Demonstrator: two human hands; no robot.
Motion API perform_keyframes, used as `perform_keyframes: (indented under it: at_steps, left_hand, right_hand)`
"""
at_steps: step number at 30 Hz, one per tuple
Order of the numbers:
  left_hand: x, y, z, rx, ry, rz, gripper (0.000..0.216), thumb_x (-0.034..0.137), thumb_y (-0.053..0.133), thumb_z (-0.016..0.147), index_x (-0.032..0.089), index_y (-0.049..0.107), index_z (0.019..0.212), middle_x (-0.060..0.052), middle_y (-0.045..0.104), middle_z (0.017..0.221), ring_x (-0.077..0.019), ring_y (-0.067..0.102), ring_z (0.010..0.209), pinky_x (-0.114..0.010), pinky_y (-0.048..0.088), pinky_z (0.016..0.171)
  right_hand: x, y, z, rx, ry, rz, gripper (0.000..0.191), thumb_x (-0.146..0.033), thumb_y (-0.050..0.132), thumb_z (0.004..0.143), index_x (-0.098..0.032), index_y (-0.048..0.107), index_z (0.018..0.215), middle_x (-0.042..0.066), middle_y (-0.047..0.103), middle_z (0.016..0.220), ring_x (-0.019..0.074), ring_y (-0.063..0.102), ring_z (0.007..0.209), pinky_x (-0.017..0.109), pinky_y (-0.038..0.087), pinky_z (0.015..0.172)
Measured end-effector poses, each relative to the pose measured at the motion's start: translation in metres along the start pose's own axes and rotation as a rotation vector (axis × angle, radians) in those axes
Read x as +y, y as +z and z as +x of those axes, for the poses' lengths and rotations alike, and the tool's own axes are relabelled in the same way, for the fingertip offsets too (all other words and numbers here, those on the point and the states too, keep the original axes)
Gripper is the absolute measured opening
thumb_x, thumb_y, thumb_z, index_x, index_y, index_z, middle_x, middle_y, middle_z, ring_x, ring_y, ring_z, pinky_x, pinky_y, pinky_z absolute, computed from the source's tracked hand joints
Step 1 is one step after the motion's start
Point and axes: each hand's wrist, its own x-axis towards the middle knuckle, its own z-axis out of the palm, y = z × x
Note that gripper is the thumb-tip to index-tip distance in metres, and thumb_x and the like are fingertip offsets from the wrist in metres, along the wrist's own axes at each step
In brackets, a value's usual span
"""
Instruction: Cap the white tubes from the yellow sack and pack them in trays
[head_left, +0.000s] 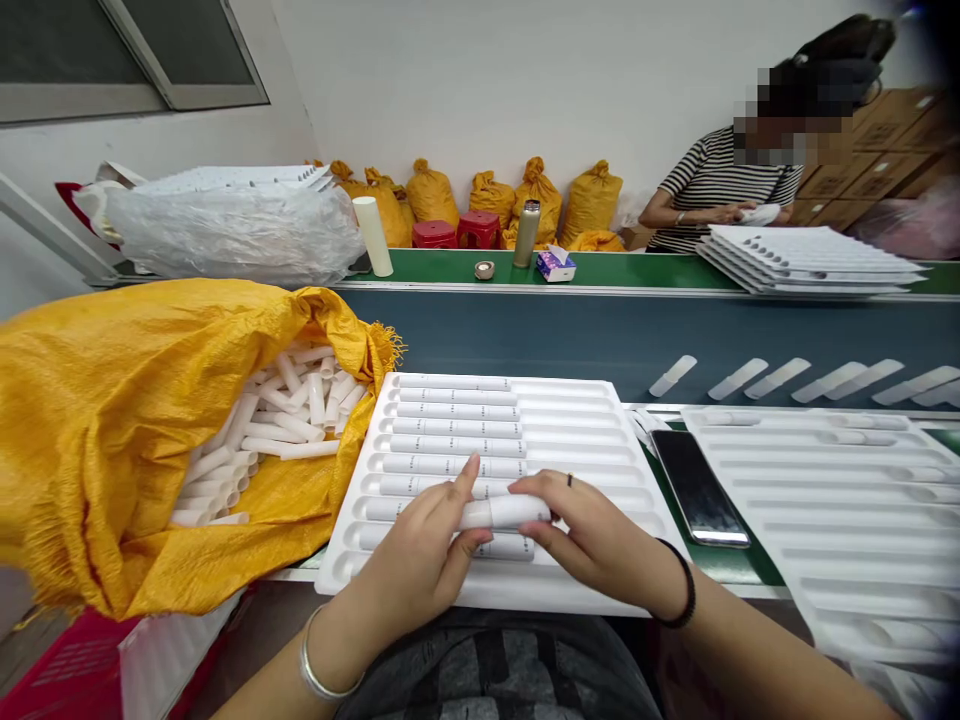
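White, smooth-walled material is noted in the tube [504, 513], which is held nearly level above the lower rows of the tray [577, 400] and shows a paler section at its left end. That end is gripped between the thumb and fingers of the left hand [424, 545]; the opposite end is pinched by the right hand [592, 535]. For sound work, it is judged that both ends should be kept in one line, with any pressure applied along the axis, since a sideways push could skew the joint or dent the wall. Whether the joint is fully seated cannot be told. Printed tubes [459, 429] are laid in the tray's left half beneath and beyond the hands, and could be knocked by a lowered wrist. At the left, the tray is closely bordered by a yellow sack [150, 400], in whose mouth loose tubes [292, 400] are heaped. To the right, a phone [701, 487] is placed between this tray and a second tray [780, 515], where reach may be hampered. Further off, tubes are spaced along a dark belt [525, 330], beyond which a co-worker [727, 180] is seen beside stacked trays [810, 260].
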Motion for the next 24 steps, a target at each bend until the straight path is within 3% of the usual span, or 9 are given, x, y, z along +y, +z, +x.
perform_keyframes:
  at_steps: [4, 6, 8, 10, 13, 14, 17, 20, 24]
  left_hand:
    - [0.018, 0.006, -0.006, -0.038, 0.024, -0.079, 0.069, 0.019, 0.043, 0.092, 0.021, 0.006, 0.15, -0.011, 0.063, 0.104, -0.0208, 0.062, 0.093, -0.034, 0.054, 0.079]
    - [0.02, 0.009, -0.007, -0.09, 0.019, -0.061, 0.072, 0.021, 0.044, 0.092, 0.022, 0.002, 0.15, -0.012, 0.063, 0.108, -0.0209, 0.062, 0.096, -0.034, 0.055, 0.081]
    - [0.008, 0.005, -0.006, -0.131, -0.019, 0.003, 0.077, 0.029, 0.05, 0.09, 0.022, 0.002, 0.15, -0.013, 0.061, 0.117, -0.0231, 0.06, 0.104, -0.036, 0.054, 0.085]
    - [-0.024, -0.009, -0.006, -0.093, -0.113, 0.14, 0.072, 0.037, 0.053, 0.088, 0.02, 0.017, 0.148, -0.015, 0.054, 0.13, -0.0273, 0.053, 0.117, -0.041, 0.049, 0.094]
    - [-0.095, -0.045, -0.011, 0.049, -0.467, 0.462, 0.041, 0.03, 0.039, 0.091, 0.015, 0.048, 0.128, -0.014, 0.053, 0.129, -0.0288, 0.046, 0.123, -0.044, 0.037, 0.106]
    - [-0.119, -0.057, -0.016, 0.019, -0.626, 0.576, 0.036, 0.026, 0.036, 0.09, 0.015, 0.054, 0.12, -0.014, 0.055, 0.125, -0.0294, 0.048, 0.121, -0.045, 0.036, 0.105]
    - [-0.171, -0.083, -0.033, -0.056, -0.784, 0.601, 0.032, 0.014, 0.042, 0.079, 0.01, 0.063, 0.104, -0.019, 0.061, 0.107, -0.0348, 0.058, 0.101, -0.051, 0.042, 0.091]
    - [-0.186, -0.091, -0.05, -0.089, -0.818, 0.549, 0.031, 0.009, 0.045, 0.072, 0.012, 0.066, 0.096, -0.016, 0.063, 0.095, -0.0318, 0.06, 0.09, -0.046, 0.044, 0.085]
    - [-0.166, -0.088, -0.059, 0.007, -0.843, 0.518, 0.031, 0.023, 0.041, 0.082, 0.013, 0.061, 0.105, -0.013, 0.06, 0.097, -0.0313, 0.055, 0.099, -0.042, 0.042, 0.087]
  right_hand:
    - [-0.015, 0.003, -0.006, -0.052, -0.078, -0.04, 0.026, -0.025, 0.052, 0.091, -0.018, 0.054, 0.116, 0.008, 0.064, 0.092, 0.0159, 0.058, 0.078, 0.027, 0.05, 0.071]
    - [-0.014, 0.006, -0.002, -0.07, -0.112, -0.191, 0.022, -0.025, 0.054, 0.089, -0.017, 0.058, 0.109, 0.009, 0.062, 0.09, 0.0184, 0.058, 0.081, 0.029, 0.049, 0.072]
    - [0.001, 0.001, 0.009, -0.061, -0.103, -0.416, 0.016, -0.026, 0.055, 0.087, -0.015, 0.063, 0.097, 0.011, 0.061, 0.087, 0.0217, 0.057, 0.08, 0.032, 0.047, 0.07]
    - [0.031, -0.019, 0.023, 0.031, 0.084, -0.596, 0.019, -0.029, 0.054, 0.087, -0.014, 0.064, 0.092, 0.012, 0.061, 0.085, 0.0223, 0.056, 0.078, 0.032, 0.044, 0.07]
    - [0.092, -0.067, 0.041, 0.309, 0.698, -0.668, 0.031, -0.033, 0.047, 0.09, -0.013, 0.058, 0.111, 0.012, 0.064, 0.094, 0.0217, 0.058, 0.086, 0.03, 0.042, 0.075]
    - [0.111, -0.083, 0.043, 0.342, 0.81, -0.672, 0.037, -0.032, 0.043, 0.091, -0.009, 0.055, 0.117, 0.015, 0.064, 0.095, 0.0232, 0.058, 0.087, 0.031, 0.042, 0.074]
    - [0.155, -0.116, 0.041, 0.314, 0.986, -0.637, 0.034, -0.027, 0.05, 0.087, 0.0, 0.06, 0.106, 0.021, 0.065, 0.09, 0.0239, 0.061, 0.081, 0.03, 0.041, 0.067]
    - [0.172, -0.129, 0.034, 0.216, 1.047, -0.597, 0.023, -0.022, 0.061, 0.078, -0.002, 0.065, 0.088, 0.019, 0.066, 0.081, 0.0221, 0.062, 0.073, 0.028, 0.041, 0.062]
    - [0.151, -0.126, 0.028, 0.131, 1.058, -0.611, 0.019, -0.022, 0.06, 0.078, -0.003, 0.066, 0.078, 0.02, 0.066, 0.076, 0.0264, 0.062, 0.072, 0.031, 0.041, 0.062]
